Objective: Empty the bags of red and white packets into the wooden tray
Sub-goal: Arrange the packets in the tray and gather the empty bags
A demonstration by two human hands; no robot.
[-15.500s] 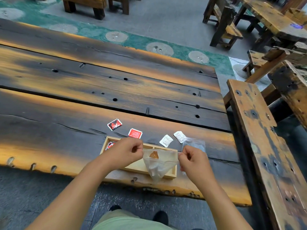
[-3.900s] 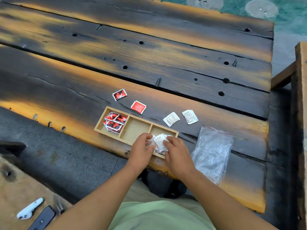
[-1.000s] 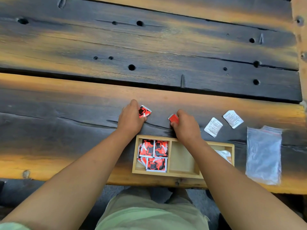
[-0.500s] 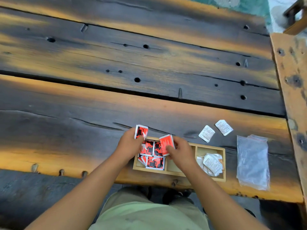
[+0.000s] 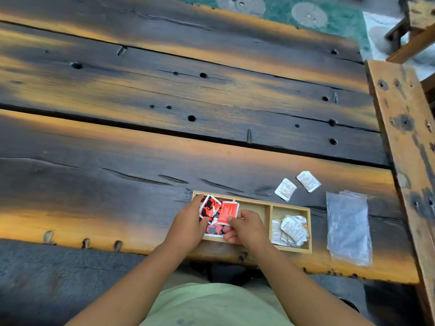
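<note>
A wooden tray (image 5: 290, 207) with three compartments lies at the near edge of the table. My left hand (image 5: 189, 223) holds a red and black packet (image 5: 209, 208) over the left compartment, where more red packets (image 5: 213, 229) lie. My right hand (image 5: 246, 228) pinches a plain red packet (image 5: 227, 213) over the same compartment. The middle compartment (image 5: 255, 207) shows bare wood. The right compartment holds a pile of white packets (image 5: 290, 229). Two white packets (image 5: 285, 189) (image 5: 308, 181) lie on the table behind the tray.
Empty clear plastic bags (image 5: 348, 228) lie flat to the right of the tray. A wooden bench (image 5: 404, 128) runs along the table's right end. The dark plank table (image 5: 164, 109) stretches away from me. My lap sits below the near edge.
Both hands picked a red packet each off the table behind the tray and brought them back over the left compartment. They now sit lower over the packets there.
</note>
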